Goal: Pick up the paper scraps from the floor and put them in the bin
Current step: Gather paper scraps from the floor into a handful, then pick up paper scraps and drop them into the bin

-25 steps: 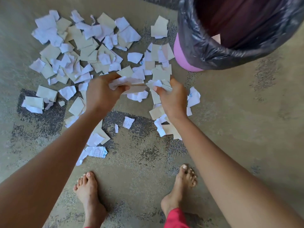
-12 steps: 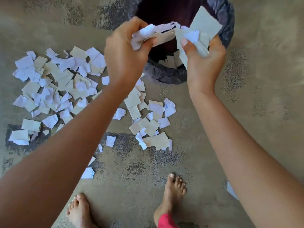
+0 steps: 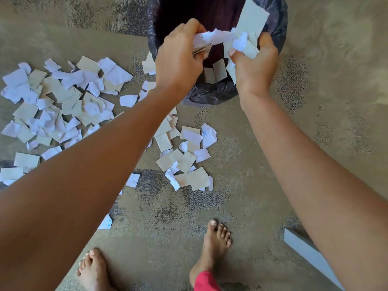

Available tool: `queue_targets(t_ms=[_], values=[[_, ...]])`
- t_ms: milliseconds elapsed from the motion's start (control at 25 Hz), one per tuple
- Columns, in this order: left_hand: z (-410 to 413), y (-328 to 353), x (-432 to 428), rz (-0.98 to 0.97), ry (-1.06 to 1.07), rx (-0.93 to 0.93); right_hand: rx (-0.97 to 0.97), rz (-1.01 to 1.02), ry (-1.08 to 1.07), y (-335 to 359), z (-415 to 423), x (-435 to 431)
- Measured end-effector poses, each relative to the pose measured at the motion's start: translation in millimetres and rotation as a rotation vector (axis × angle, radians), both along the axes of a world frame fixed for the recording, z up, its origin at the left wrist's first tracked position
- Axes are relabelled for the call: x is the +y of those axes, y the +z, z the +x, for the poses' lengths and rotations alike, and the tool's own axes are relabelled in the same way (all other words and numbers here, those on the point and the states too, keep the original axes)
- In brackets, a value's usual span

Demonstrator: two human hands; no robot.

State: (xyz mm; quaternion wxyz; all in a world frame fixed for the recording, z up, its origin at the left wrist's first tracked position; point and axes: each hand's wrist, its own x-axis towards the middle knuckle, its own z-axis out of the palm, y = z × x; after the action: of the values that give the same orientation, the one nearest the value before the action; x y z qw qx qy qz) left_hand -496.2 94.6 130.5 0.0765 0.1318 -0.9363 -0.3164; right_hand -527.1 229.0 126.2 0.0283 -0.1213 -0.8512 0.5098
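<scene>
Bin [image 3: 279, 28] at the far side of the floor [image 3: 315, 143], both hands over its opening. Left hand [image 3: 178, 59] and right hand [image 3: 255, 66] side by side, each gripping a bunch of held scraps [image 3: 249, 24] above the bin. A few pieces [image 3: 218, 71] lie inside the bin. Big scrap pile [image 3: 58, 106] left of the bin; smaller cluster [image 3: 184, 158] just in front of it, between the arms. Two bare feet [image 3: 216, 242] nearest, behind the piles.

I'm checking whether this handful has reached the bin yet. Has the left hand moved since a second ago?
Yes. The left hand went from low over the floor scraps up to above the bin opening, shut on paper.
</scene>
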Motion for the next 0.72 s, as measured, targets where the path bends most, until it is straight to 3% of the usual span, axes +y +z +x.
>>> queue_targets(t_ms=[440, 720], values=[[2, -11, -15, -0.032, -0.084, 0.006, 0.002, -0.040, -0.061, -6, 9, -5], [45, -11, -30, 0.075, -0.043, 0.162, 0.193, -0.143, -0.190, -4, 47, -2]])
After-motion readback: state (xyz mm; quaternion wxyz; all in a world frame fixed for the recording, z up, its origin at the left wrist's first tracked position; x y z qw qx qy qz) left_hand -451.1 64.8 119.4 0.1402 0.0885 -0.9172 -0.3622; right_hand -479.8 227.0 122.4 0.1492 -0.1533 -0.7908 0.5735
